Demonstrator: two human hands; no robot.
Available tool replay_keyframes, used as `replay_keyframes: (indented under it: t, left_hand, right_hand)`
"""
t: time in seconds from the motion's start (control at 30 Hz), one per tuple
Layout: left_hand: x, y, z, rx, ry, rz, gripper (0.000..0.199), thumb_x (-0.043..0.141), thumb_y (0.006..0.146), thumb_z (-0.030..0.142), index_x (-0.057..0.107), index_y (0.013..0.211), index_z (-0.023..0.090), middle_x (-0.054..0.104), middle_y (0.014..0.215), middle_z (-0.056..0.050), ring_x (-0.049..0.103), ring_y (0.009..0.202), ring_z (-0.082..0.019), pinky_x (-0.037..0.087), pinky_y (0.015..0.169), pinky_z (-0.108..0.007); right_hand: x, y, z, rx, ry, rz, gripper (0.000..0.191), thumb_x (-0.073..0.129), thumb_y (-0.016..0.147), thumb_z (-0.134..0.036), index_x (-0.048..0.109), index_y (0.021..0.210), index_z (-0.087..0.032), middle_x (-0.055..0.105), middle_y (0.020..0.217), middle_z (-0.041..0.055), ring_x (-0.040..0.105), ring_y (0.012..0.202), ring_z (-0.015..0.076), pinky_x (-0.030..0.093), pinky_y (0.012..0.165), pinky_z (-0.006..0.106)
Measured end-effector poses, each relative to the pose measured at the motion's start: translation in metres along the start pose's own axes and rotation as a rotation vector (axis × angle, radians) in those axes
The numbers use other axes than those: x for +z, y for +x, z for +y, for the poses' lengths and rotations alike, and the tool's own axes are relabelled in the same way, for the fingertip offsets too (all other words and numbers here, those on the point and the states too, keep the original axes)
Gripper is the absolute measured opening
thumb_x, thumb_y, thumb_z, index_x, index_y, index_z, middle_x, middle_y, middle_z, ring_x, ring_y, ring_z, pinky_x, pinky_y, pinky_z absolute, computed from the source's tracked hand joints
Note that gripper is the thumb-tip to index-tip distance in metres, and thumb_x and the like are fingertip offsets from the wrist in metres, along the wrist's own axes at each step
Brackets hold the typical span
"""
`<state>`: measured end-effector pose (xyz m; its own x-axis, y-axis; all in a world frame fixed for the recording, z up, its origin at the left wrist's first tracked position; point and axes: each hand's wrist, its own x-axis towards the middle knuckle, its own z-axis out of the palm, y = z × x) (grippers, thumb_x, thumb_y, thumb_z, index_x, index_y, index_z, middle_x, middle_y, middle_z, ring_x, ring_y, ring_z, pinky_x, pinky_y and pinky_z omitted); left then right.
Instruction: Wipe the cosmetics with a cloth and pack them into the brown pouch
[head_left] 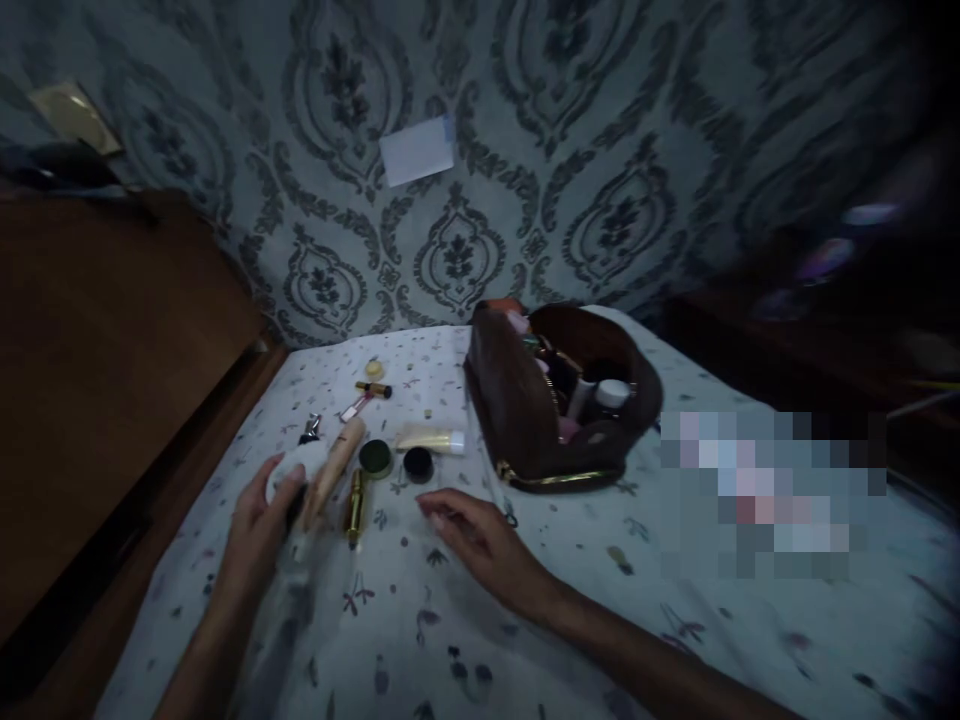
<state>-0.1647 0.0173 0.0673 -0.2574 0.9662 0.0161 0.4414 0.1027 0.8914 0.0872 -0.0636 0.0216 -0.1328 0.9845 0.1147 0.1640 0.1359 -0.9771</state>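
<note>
My left hand (259,505) has its thumb and fingers closed around a white rounded object (307,462), whose kind is unclear in the dim light. Right beside it lies a tan tube-like item (339,450), its lower end smeared. Over the patterned sheet (420,620), my right hand (480,545) has its fingers stretched forward, with nothing visible in them. Closest to those fingertips is a small black round container (418,463). A dark green-lidded jar (376,459), a gold lipstick-like tube (355,508) and a pale squeeze tube (431,440) lie around it.
To the right stands an unzipped brown cosmetic bag (525,410) holding several items, including a white-capped container (613,396). Small cosmetics (373,389) lie farther back. A wooden panel (112,390) borders the left, patterned wallpaper (457,250) the back. A pixelated patch covers the right.
</note>
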Motion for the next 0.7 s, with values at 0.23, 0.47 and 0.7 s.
replay_keyframes:
  t: [0.23,0.47,0.7]
  left_hand:
    - [0.096,-0.098,0.007,0.287,-0.149,-0.383,0.046,0.051,0.091,0.053,0.057,0.122,0.019,0.064,0.126,-0.011,0.06,0.119,-0.027,0.049,0.099,-0.038]
    - [0.102,-0.088,0.02,0.467,-0.003,-0.367,0.046,0.044,0.097,0.044,0.047,0.137,0.022,0.052,0.143,-0.012,0.045,0.136,-0.026,0.037,0.111,-0.042]
    - [0.107,-0.062,0.023,0.471,0.094,-0.502,0.039,0.052,0.089,0.053,0.071,0.102,0.021,0.074,0.1,-0.008,0.068,0.097,-0.028,0.057,0.081,-0.036]
  right_hand:
    - [0.016,-0.025,-0.002,0.276,0.388,0.128,0.078,0.05,0.083,-0.074,0.049,0.143,-0.024,0.046,0.149,0.0089,0.032,0.144,0.0259,0.017,0.122,0.045]
    - [0.005,-0.03,0.001,0.165,0.352,0.046,0.07,0.05,0.09,-0.064,0.044,0.146,-0.023,0.049,0.144,0.0106,0.039,0.138,0.023,0.023,0.119,0.041]
    - [-0.009,-0.04,0.012,0.024,0.117,-0.1,0.061,0.047,0.094,-0.051,0.041,0.145,-0.019,0.062,0.124,0.0121,0.057,0.114,0.0249,0.044,0.102,0.043]
